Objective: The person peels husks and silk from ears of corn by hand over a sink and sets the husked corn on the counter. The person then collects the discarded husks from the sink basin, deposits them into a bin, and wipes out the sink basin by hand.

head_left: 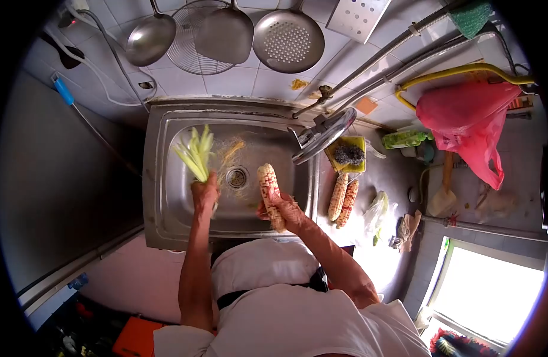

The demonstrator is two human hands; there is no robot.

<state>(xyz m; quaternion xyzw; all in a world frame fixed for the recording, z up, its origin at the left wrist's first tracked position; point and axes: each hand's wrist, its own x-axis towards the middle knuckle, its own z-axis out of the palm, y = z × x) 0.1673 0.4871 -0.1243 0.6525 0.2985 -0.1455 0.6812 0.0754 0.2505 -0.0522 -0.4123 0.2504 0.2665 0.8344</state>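
My left hand (205, 191) is closed round the base of a bunch of pale green corn husks (196, 153), whose leaves fan out over the left part of the sink. In my right hand (286, 212) is a husked ear of corn (268, 184) with cream and dark red kernels, held nearly upright at the sink's right side. Below both lies the steel sink (184, 229), with yellowish corn silk (232, 151) scattered near its drain (236, 177). Two more husked ears of corn (343, 199) lie side by side on the counter to the right.
A faucet (326, 135) reaches over the sink's right rim. Beside it a yellow-green tray (358, 144) holds a steel scourer (349, 155). A pink plastic bag (464, 116) hangs at the right. A ladle (151, 40) and a skimmer (289, 41) hang on the tiled wall.
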